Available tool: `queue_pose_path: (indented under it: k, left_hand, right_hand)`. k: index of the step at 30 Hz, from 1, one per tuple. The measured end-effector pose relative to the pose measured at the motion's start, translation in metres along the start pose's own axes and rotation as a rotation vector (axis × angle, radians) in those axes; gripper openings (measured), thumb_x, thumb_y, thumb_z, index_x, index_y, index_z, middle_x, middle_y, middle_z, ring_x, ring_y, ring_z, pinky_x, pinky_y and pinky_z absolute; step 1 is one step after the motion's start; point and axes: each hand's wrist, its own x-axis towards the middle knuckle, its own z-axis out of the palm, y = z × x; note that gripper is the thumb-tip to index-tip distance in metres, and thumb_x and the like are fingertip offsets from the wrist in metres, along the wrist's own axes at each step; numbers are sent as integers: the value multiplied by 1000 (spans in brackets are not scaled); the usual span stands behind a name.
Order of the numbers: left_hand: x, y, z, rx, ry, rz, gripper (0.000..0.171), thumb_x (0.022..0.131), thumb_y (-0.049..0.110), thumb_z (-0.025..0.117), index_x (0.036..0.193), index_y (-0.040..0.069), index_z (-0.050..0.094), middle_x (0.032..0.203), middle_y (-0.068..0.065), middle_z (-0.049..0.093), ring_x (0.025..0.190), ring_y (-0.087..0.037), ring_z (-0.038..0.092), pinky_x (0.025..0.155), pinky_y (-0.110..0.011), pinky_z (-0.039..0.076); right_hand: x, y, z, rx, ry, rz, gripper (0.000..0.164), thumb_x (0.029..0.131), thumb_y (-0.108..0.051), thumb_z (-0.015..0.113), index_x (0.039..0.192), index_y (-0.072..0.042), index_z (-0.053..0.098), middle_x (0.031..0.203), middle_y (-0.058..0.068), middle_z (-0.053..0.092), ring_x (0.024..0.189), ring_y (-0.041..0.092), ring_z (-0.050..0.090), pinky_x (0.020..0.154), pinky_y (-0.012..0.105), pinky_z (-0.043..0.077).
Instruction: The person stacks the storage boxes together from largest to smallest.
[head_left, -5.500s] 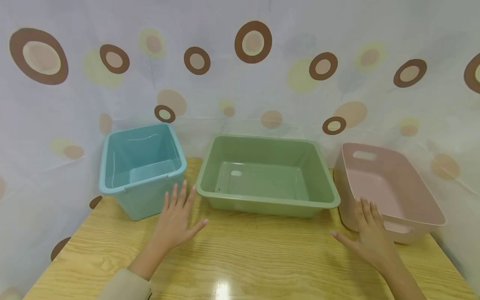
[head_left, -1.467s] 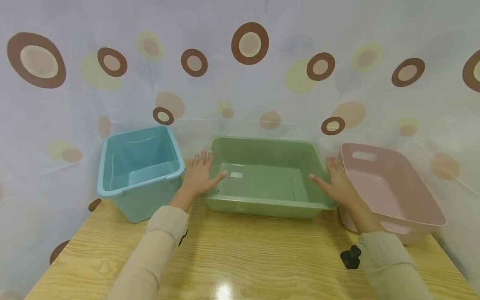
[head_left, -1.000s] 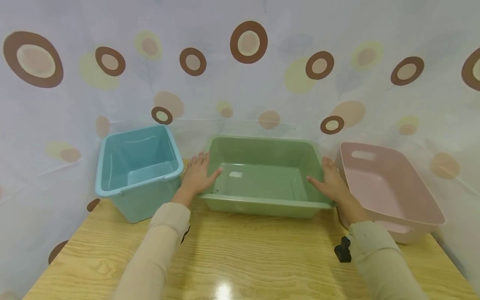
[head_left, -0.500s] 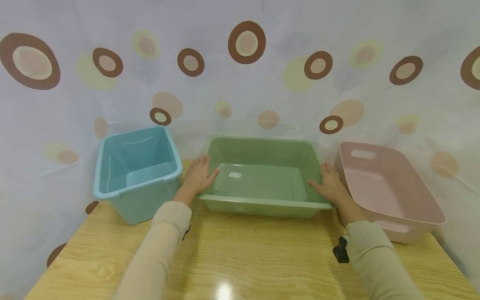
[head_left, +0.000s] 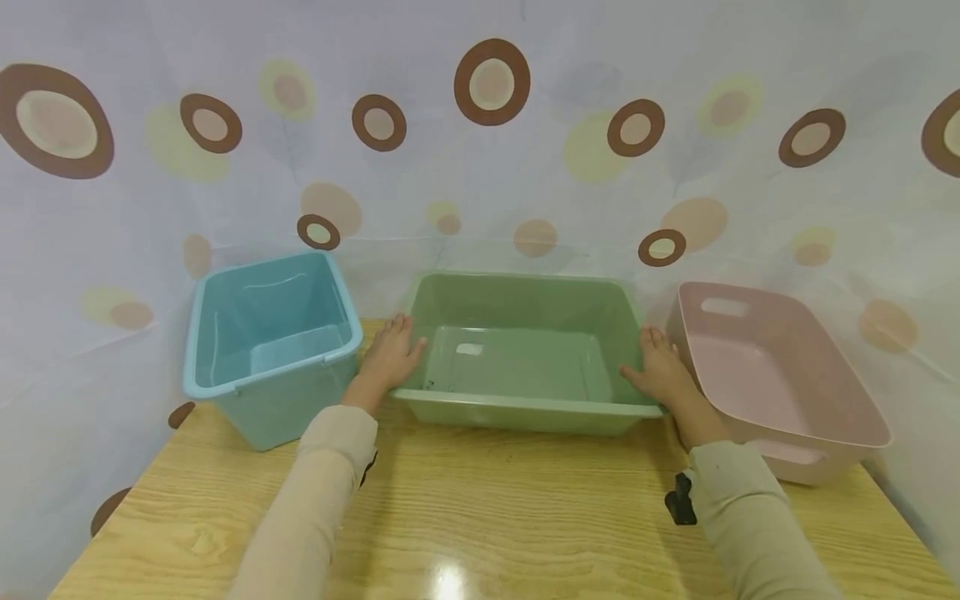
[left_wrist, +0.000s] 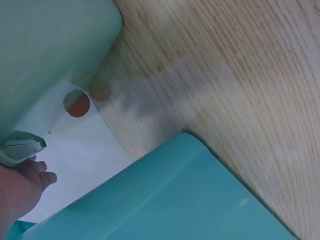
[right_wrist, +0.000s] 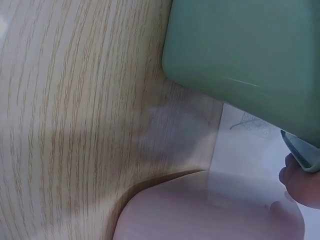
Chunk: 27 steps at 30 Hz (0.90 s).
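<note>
A green plastic basin (head_left: 525,416) sits on the wooden table, with nothing inside it. My left hand (head_left: 387,357) grips its left rim, thumb over the inner wall; in the left wrist view, curled fingers (left_wrist: 44,178) come round beneath the rim of the basin (left_wrist: 50,45). On the opposite short side, my right hand (head_left: 663,367) holds the rim in the same way. The right wrist view has those fingers (right_wrist: 299,184) tucked under the edge of the basin (right_wrist: 245,55).
A light blue bin (head_left: 300,400) stands close to the left hand. To the right, a pink basin (head_left: 780,367) with handle slots is near the right hand. Behind the wooden table (head_left: 510,517) hangs a patterned curtain (head_left: 570,50).
From open over the table, near the blue bin and pink basin, both hands have reached to the green basin's short sides. They have lowered and closed on its rims.
</note>
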Motion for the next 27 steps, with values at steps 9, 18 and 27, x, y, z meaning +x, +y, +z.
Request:
queue_pose_path:
  k: [9, 18, 27]
  left_hand:
    - [-1, -2, 2, -66, -26, -54, 55, 101, 22, 29, 143, -10, 17, 152, -26, 12, 142, -39, 8, 116, -50, 12]
    - [0, -2, 2, -68, -19, -54, 52, 98, 12, 29, 143, -12, 17, 152, -28, 11, 142, -39, 9, 116, -51, 14]
    - [1, -2, 1, -74, -41, -62, 54, 95, 6, 31, 143, -12, 14, 153, -27, 8, 143, -39, 7, 116, -50, 12]
  right_hand:
    - [-1, -8, -3, -45, -32, 25, 69, 90, -15, 50, 135, 24, 15, 140, 45, 15, 132, 55, 12, 109, 65, 12]
    - [-5, -15, -6, -53, -46, 24, 69, 90, -15, 51, 134, 25, 17, 140, 45, 16, 132, 55, 13, 109, 65, 13]
    - [-2, -9, -4, -78, -48, 17, 70, 90, -17, 50, 134, 25, 16, 140, 45, 15, 132, 55, 12, 108, 65, 13]
